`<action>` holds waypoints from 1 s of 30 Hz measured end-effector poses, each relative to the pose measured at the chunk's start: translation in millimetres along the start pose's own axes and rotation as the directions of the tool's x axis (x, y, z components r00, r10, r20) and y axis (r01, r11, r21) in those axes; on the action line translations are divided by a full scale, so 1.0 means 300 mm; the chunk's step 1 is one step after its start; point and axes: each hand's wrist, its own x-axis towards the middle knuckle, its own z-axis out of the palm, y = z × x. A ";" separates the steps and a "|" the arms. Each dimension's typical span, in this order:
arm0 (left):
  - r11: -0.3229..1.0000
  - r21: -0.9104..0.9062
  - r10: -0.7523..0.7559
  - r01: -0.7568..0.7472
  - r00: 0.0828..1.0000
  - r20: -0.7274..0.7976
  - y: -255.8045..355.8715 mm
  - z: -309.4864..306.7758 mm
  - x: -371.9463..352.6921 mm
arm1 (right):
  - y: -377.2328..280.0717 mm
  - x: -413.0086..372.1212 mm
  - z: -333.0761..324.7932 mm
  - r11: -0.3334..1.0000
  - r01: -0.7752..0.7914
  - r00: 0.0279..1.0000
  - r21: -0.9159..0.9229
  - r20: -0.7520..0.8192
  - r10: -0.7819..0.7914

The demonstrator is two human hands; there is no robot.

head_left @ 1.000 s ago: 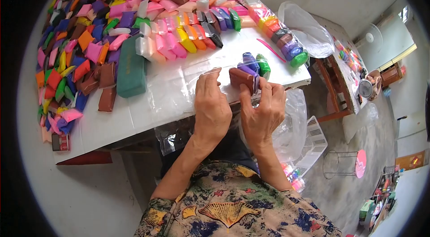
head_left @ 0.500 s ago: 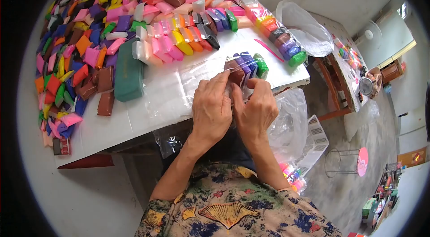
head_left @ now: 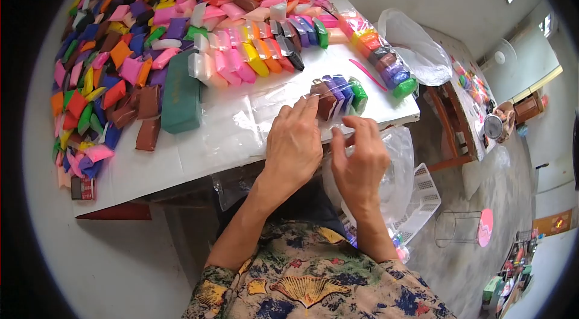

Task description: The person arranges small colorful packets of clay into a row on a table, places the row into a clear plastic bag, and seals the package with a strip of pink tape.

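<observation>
A short row of wrapped soft-clay packets lies on the white table top: a brown packet (head_left: 324, 99), purple and blue packets (head_left: 339, 91) and a green packet (head_left: 358, 96). Clear plastic film (head_left: 241, 123) spreads leftward from them. My left hand (head_left: 295, 138) has its fingers stretched out, their tips against the brown packet and the film; its thumb is hidden. Just below the row, my right hand (head_left: 362, 162) is lifted off with thumb and fingers apart, holding nothing. Behind stand two lines of packets, including a yellow packet (head_left: 255, 60).
A large heap of coloured packets (head_left: 129, 69) covers the table's left side. A green box (head_left: 181, 96) stands beside it. At right lie a filled clear sleeve (head_left: 386, 56), a pink stick (head_left: 368, 75) and a plastic bag (head_left: 416, 47). A white basket (head_left: 419, 198) sits below the edge.
My right hand has drawn back from the packets, down and to the right, and its fingers have opened. My left hand stays by the brown packet.
</observation>
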 end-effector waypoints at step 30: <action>0.998 -0.017 0.067 -0.068 0.996 -0.053 -0.036 0.028 -0.011 | -0.080 0.525 0.313 0.920 0.258 0.899 -0.296 0.423 -0.116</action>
